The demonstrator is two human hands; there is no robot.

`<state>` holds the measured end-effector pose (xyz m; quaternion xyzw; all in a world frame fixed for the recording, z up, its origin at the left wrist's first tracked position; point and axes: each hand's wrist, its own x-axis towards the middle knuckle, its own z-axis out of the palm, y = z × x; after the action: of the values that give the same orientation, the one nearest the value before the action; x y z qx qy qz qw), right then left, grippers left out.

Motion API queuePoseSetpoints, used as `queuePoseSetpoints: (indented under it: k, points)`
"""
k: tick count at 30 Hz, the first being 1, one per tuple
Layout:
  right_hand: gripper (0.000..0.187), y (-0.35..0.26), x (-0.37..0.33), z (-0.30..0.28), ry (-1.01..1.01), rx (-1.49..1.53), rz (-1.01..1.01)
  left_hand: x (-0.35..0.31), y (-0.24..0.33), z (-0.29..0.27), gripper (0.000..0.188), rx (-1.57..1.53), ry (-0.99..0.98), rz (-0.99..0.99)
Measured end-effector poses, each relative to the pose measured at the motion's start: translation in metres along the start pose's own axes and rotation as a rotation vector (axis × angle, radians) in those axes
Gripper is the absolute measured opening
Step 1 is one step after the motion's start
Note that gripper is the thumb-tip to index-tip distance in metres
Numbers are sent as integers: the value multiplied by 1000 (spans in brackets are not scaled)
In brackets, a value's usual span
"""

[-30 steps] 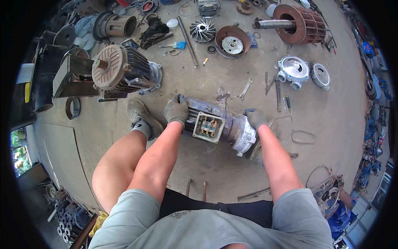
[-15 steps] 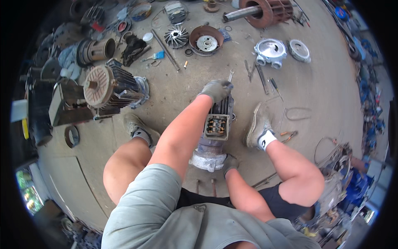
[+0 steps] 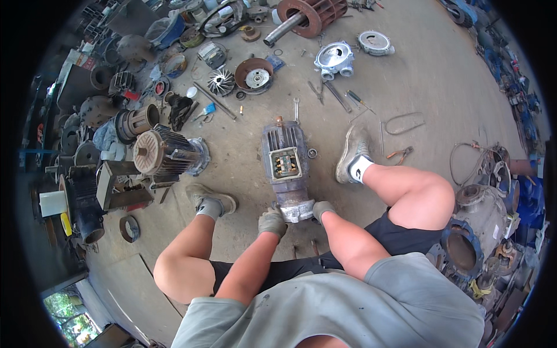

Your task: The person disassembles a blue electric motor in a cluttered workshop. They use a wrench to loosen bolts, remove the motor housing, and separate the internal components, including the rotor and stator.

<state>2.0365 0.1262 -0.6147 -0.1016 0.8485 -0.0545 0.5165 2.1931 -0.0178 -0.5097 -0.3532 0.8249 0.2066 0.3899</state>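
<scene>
Between my legs, an electric motor [image 3: 290, 187] lies on the floor. Its terminal box [image 3: 286, 164] is uncovered, with wires and terminals showing inside. My left hand [image 3: 272, 223], in a grey glove, is closed around the left edge of the pale end flange [image 3: 296, 211]. On the flange's right side, my gloved right hand [image 3: 323, 210] grips the edge, its fingertips partly hidden. A wrench [image 3: 296, 109] lies beyond the motor's far end. Close to the motor's right side is a small ring [image 3: 312, 153].
A second finned motor [image 3: 168, 152] stands to the left. Pliers [image 3: 400, 155], a screwdriver [image 3: 360, 100] and a bent rod [image 3: 405, 123] lie to the right. Farther off are a fan wheel [image 3: 221, 82], a rusty round cover [image 3: 253, 75] and a silver housing [image 3: 335, 58]. Machine parts crowd both sides.
My left hand has come back from the motor's far end to the left side of the near flange. My right hand stays at the flange's right side. The view has shifted.
</scene>
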Motion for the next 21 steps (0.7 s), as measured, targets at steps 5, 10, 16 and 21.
queuePoseSetpoints:
  k: [5,10,16,21]
  points:
    - [46,-23,-59,-35,-55,-259,-134,14,12,12,68,-31,76,-112]
    - [66,-32,-88,-35,-11,-525,-142,17,-4,22,53,-194,69,-190]
    - [50,-34,-83,-46,-65,-619,-262,21,-11,9,42,-118,-95,-105]
    - [45,-59,-129,-105,59,-741,-445,-21,-9,-58,44,-57,47,62]
